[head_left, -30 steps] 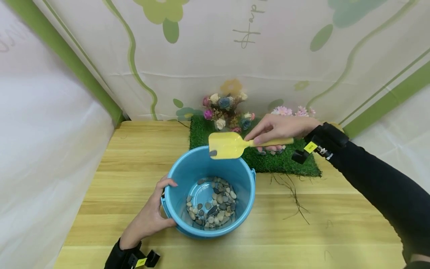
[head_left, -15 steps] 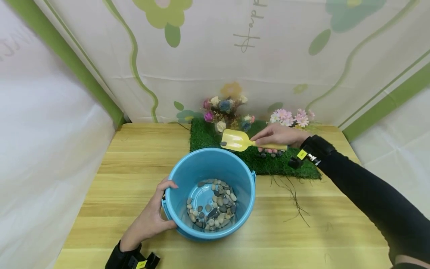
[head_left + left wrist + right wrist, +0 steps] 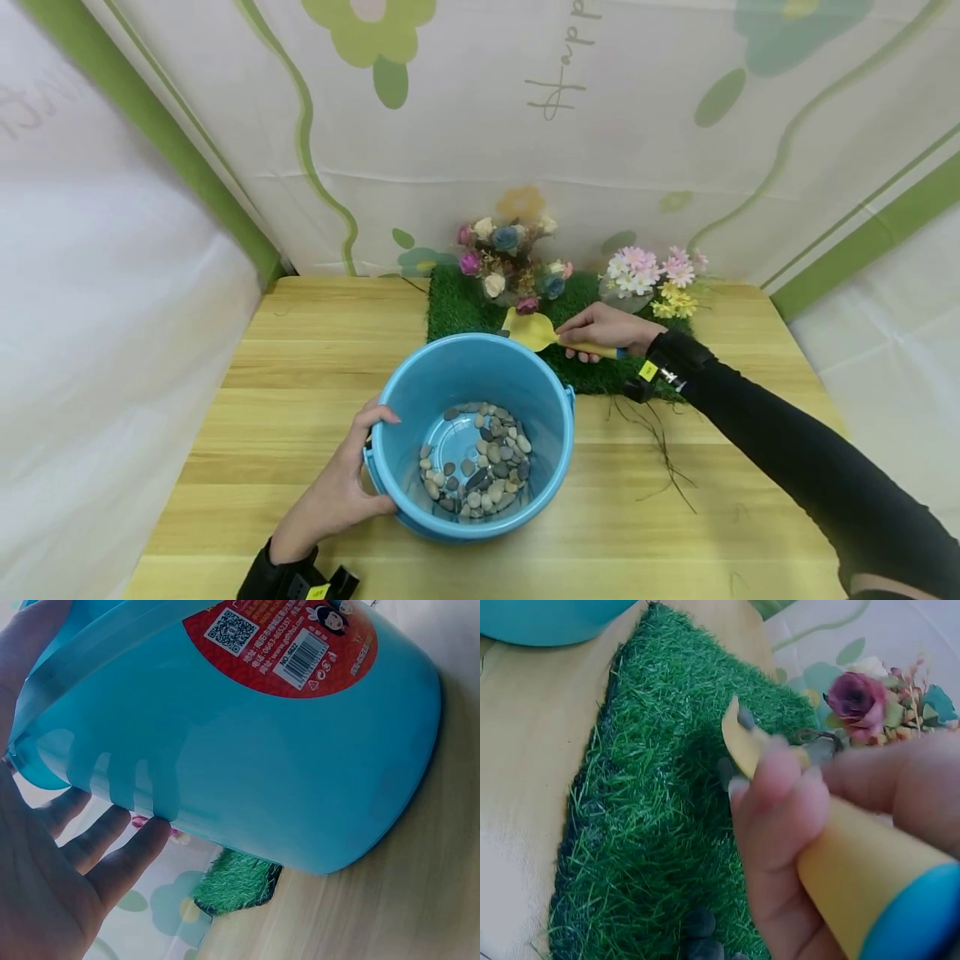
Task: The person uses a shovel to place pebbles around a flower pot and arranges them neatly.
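My left hand (image 3: 337, 492) grips the side of a blue bucket (image 3: 472, 367), one finger hooked over the rim; more of its fingers touch the outer wall in the left wrist view. Grey, tan and dark pebbles (image 3: 497, 454) cover part of the bucket's bottom. My right hand (image 3: 602, 330) holds the handle of a yellow toy shovel (image 3: 531, 332), just beyond the bucket and over a mat of artificial grass (image 3: 459, 302). One dark pebble (image 3: 745, 718) is at the shovel blade's edge. More dark stones (image 3: 700, 922) lie on the grass in the right wrist view.
Artificial flowers stand at the back of the mat: a mixed rose bunch (image 3: 504, 242) and a pink, white and yellow bunch (image 3: 637, 271). Thin dark strands (image 3: 663, 450) lie on the wooden table (image 3: 300, 333). A printed cloth wall (image 3: 465, 125) rises behind.
My right hand has carried the shovel from above the bucket's far rim back and down toward the grass mat, with the dark pebble still at its blade. My left hand and the bucket hardly move.
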### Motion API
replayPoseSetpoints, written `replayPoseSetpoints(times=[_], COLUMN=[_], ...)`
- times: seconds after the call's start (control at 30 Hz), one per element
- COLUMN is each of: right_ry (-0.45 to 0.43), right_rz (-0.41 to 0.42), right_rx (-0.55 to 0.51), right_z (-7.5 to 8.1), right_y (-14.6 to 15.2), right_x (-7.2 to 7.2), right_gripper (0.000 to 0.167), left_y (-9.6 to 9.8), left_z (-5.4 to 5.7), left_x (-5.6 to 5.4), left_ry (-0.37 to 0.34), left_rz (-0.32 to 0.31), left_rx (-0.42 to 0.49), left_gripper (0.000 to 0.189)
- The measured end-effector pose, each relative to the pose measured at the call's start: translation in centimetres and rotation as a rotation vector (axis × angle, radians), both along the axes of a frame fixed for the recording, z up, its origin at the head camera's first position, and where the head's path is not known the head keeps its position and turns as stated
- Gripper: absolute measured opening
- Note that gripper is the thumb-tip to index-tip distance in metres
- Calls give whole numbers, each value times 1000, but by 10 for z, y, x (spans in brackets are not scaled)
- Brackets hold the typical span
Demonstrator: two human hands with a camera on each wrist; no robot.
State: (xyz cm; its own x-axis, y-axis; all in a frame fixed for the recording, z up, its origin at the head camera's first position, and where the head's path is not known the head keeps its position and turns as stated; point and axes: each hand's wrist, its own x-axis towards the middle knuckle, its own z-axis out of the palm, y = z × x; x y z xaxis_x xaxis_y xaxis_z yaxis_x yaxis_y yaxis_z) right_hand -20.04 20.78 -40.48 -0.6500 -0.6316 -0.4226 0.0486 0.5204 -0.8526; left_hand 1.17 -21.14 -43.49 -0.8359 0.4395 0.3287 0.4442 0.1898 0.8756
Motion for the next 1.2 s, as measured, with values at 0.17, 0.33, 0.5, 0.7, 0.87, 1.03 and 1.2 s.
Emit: replayPoseSetpoints(times=[0.17,0.33,0.5,0.7,0.87,1.03,1.2], right_ry=[26,53,99,139,178,196,196], right_rz=[-54,-62,-64,-63,-65,-79,-101], right_rx=[19,45,57,67,83,82,45], right_z=[-2,-1,6,14,17,20,25], right_y=[-3,-6,-11,-13,-8,-1,8], right_x=[4,9,18,29,38,48,64], right_gripper=[39,40,41,44,45,45,46], left_y=[0,0,0,0,0,0,0], left_z=[-1,0,2,0,1,2,2], left_x=[0,0,0,0,0,0,0], left_ry=[-5,-6,-23,-18,-13,-27,-32], left_rz=[2,-3,4,7,13,17,11], left_rx=[2,2,-7,-7,-12,-15,-12], left_gripper=[83,83,83,83,83,85,84])
